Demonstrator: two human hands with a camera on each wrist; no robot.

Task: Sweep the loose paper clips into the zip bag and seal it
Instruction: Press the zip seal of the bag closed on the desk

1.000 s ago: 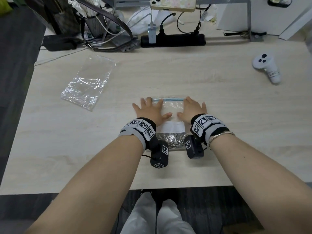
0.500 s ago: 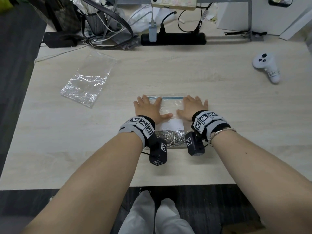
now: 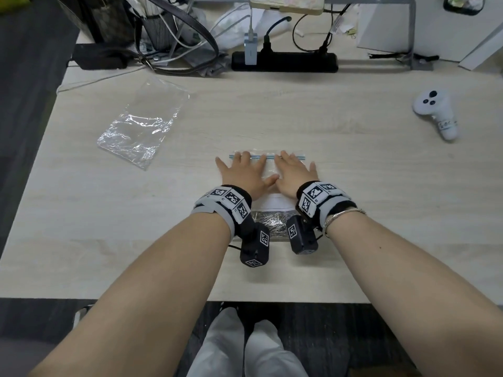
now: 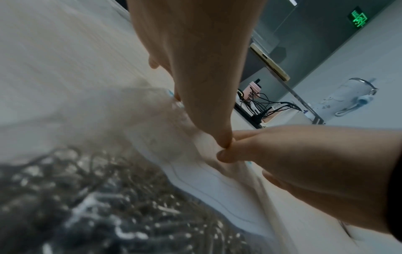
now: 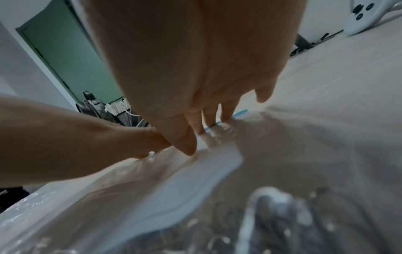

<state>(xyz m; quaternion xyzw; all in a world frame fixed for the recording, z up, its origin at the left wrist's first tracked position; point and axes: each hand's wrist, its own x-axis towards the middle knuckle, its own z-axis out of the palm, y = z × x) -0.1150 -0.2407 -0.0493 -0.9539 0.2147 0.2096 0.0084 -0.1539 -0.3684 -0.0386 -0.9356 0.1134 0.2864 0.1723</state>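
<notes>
The zip bag (image 3: 268, 170) lies flat near the table's (image 3: 353, 186) front edge, paper clips (image 3: 269, 223) heaped at its near end (a silvery tangle). Both hands press it — left hand (image 3: 243, 174) and right hand (image 3: 292, 174) flat, fingers straight and slightly spread, tips on the blue zip strip (image 3: 295, 157), thumbs touching. An empty clear bag (image 3: 140, 122) lies well apart at far left.
</notes>
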